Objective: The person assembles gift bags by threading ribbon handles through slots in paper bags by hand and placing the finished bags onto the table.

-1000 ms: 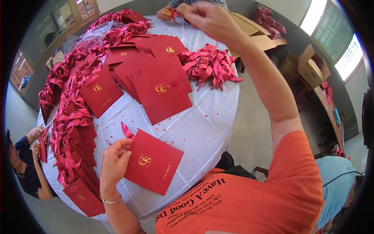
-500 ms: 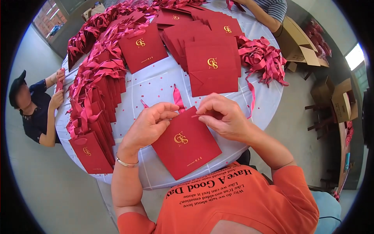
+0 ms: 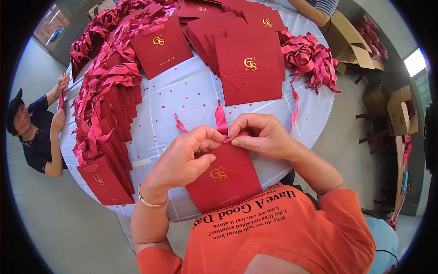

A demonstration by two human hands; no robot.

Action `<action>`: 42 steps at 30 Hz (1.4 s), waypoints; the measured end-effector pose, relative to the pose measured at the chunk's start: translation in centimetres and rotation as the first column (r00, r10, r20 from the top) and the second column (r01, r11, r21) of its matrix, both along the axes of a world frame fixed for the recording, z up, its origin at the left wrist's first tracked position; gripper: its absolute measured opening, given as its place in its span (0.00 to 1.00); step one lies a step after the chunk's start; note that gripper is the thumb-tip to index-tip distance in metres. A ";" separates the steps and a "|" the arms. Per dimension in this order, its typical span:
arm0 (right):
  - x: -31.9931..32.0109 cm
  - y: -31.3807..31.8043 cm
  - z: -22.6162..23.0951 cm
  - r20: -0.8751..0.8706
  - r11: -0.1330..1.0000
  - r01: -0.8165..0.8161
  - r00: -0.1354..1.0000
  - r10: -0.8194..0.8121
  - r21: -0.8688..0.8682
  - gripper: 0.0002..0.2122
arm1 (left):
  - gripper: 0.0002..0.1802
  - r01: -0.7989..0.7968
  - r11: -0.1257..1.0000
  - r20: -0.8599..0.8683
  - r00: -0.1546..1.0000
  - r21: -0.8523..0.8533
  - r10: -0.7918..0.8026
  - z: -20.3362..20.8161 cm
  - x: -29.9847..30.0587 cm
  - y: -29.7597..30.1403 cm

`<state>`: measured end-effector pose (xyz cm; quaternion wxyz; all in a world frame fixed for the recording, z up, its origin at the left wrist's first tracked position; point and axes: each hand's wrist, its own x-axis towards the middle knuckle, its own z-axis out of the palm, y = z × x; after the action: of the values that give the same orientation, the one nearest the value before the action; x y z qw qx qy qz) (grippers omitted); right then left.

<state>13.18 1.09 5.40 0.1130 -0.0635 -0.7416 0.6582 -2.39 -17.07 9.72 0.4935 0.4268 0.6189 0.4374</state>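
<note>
A dark red paper bag (image 3: 223,182) with a gold emblem lies flat before me at the table's near edge. At its top edge my right hand (image 3: 262,134) pinches a pink ribbon (image 3: 221,119) between thumb and fingers. My left hand (image 3: 191,153) is over the bag's upper left part, fingers loosely curled and thumb apart. Its fingertips reach the ribbon beside the right hand's pinch. One ribbon end stands up past my fingers; another pink end (image 3: 180,124) shows beyond my left hand. The bag's upper left corner is hidden under that hand.
Bags with pink ribbon handles (image 3: 107,114) line the left side. Flat red bags (image 3: 251,68) are stacked ahead, beside a heap of loose ribbons (image 3: 310,59). Small red dots litter the white tablecloth (image 3: 173,102). Co-workers sit left and far right; cardboard boxes (image 3: 351,45) stand at right.
My left hand has moved right and lower over the bag, closer to my right hand. The ribbon end at the bag's top now shows longer and further right.
</note>
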 end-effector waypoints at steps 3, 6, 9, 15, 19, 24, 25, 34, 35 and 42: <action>-0.2 0.2 0.1 -0.004 0.947 -0.080 0.997 0.083 -0.311 0.04 | 0.18 -0.001 0.999 0.275 0.961 -0.053 0.015 0.0 -0.9 -0.1; -0.3 0.3 0.1 0.036 0.937 -0.089 0.994 0.108 -0.337 0.06 | 0.14 0.105 0.989 0.208 0.975 -0.106 -0.081 -0.4 -1.6 0.1; -0.2 0.1 -0.1 0.045 0.939 -0.084 0.993 0.105 -0.334 0.06 | 0.09 0.079 0.994 0.313 0.948 -0.072 -0.052 -0.9 -1.4 0.3; 0.1 -0.2 0.2 -0.161 0.992 0.035 0.987 -0.015 0.119 0.06 | 0.07 0.137 0.987 0.335 0.937 -0.087 -0.100 -1.2 -1.9 0.2; 1.0 -0.3 0.6 -0.390 0.879 0.225 0.920 -0.048 0.421 0.09 | 0.09 0.154 0.985 0.300 0.946 -0.082 -0.123 -1.7 -2.1 0.1; 2.0 -1.9 0.3 -0.449 0.798 0.277 0.894 -0.010 0.535 0.11 | 0.11 0.110 0.988 0.383 0.922 -0.110 -0.060 -2.0 -2.0 0.0; 2.1 -2.2 0.2 -0.469 0.774 0.302 0.883 -0.007 0.556 0.12 | 0.11 0.110 0.990 0.389 0.919 -0.093 -0.066 -2.0 -2.0 0.0; 1.5 -3.4 0.2 -0.433 0.749 0.355 0.896 -0.101 0.559 0.08 | 0.11 0.118 0.989 0.416 0.907 -0.093 -0.069 -1.3 -1.7 0.2; 1.4 -3.5 0.3 -0.432 0.749 0.352 0.896 -0.098 0.561 0.08 | 0.11 0.118 0.988 0.386 0.920 -0.103 -0.069 -1.3 -1.6 0.2; 1.2 -4.1 0.9 -0.363 0.713 0.355 0.919 -0.150 0.604 0.06 | 0.10 0.045 0.992 0.314 0.949 -0.115 -0.007 -1.3 -0.8 0.2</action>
<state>14.34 -3.04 6.34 0.3245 -0.0249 -0.8847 0.3337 -3.22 -16.86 8.44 0.6161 0.3295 0.5523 0.4548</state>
